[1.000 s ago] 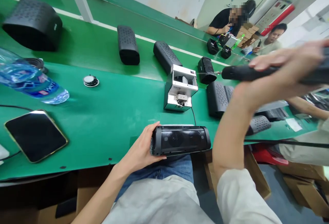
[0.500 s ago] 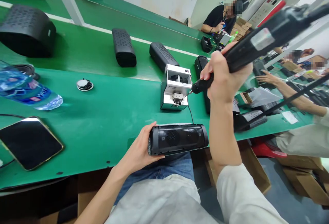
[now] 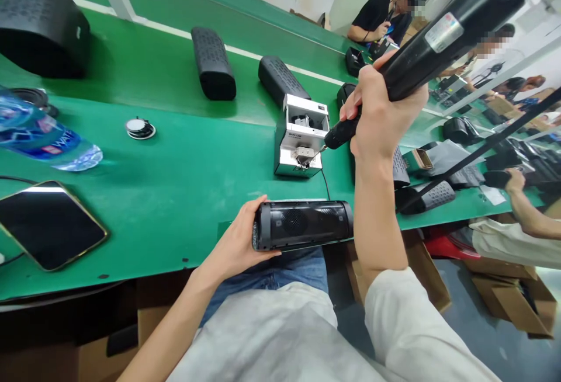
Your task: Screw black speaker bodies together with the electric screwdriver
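My left hand (image 3: 240,236) grips the left end of a black speaker (image 3: 307,222) at the table's front edge, thumb on top and fingers beneath. The speaker lies on its long side with a glossy panel facing up. Wrapped round a black electric screwdriver (image 3: 421,49), my right hand (image 3: 381,107) holds it slanted, cable end up to the right. Its bit points down left to the front of a white-and-grey screw feeder (image 3: 302,136), at the small metal outlet. Whether the bit touches a screw is too small to tell.
Black speaker shells (image 3: 213,63) stand along the back. At left are a water bottle (image 3: 48,136), a phone (image 3: 52,224) and a small round part (image 3: 140,128). A dark diagonal bar (image 3: 482,151) crosses at right, near a co-worker's hand (image 3: 515,180). Cardboard boxes (image 3: 512,300) lie below.
The view has tilted, so the table things sit slightly higher. Both holds stay the same, the screwdriver bit still at the feeder's outlet. A co-worker's hand at right has moved away, now holding a dark object.
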Tool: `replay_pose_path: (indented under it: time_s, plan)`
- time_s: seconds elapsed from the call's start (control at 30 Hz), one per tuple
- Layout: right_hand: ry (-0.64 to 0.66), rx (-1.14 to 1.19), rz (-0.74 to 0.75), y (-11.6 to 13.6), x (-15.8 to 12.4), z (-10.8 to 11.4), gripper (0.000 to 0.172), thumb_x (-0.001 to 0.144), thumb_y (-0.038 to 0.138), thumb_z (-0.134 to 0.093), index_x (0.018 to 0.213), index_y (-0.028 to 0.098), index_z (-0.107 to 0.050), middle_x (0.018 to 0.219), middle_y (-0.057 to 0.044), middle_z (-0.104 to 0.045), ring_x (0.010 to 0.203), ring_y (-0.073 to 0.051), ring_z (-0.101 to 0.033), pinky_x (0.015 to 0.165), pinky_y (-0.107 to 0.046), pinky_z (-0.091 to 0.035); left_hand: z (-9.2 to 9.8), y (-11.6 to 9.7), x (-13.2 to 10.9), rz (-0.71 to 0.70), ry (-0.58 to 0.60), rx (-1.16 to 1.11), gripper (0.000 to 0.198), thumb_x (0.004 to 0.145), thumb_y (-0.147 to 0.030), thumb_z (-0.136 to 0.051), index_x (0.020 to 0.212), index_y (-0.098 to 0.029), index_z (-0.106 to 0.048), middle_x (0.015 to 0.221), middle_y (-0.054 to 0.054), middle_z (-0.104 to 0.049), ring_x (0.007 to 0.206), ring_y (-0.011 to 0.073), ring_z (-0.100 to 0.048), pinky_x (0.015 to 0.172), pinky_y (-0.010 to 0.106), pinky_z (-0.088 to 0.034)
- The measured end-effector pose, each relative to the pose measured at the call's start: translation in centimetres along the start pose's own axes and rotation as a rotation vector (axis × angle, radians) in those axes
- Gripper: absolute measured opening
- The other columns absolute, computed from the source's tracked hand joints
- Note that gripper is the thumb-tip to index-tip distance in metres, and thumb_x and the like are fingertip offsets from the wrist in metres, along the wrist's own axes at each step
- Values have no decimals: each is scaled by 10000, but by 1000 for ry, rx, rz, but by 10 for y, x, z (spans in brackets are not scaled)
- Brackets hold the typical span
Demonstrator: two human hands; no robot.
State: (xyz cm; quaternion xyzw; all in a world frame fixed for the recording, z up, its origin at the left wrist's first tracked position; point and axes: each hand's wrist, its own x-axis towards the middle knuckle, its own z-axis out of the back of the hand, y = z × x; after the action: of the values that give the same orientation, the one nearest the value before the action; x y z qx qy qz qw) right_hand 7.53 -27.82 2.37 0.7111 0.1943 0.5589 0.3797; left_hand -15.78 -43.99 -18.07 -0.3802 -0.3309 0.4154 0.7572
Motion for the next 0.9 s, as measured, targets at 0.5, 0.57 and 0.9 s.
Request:
replay_pose_path:
  time_s: [0.5,0.57,0.9]
  plan:
    - [70,183,-39,89,-39,15,199,763,163,-851,830,268,-696,566,82,-397,383,-139,-357,348,-346,-319,-1,2,0,-35,-15,9,1176,845,-403,-968,1744,-340,-212,1678,179,-493,1574,427,-545,1296,631,-494]
    - [42,208,-50,93,-41,11,164,737,150,-802,811,256,-701,548,88,-394,369,-129,-333,334,-342,-291,-2,2,0,-38,-13,5,1187,842,-409,-972,1746,-345,-205,1676,178,-496,1578,427,-540,1295,633,-495]
    - [209,224,-137,70,-68,6,197,858,127,-835,940,240,-695,582,98,-506,381,-119,-471,382,-285,-424,-4,2,-2,-49,-21,-41,1246,783,-355,-1029,1734,-344,-224,1692,192,-473,1589,440,-516,1313,668,-466]
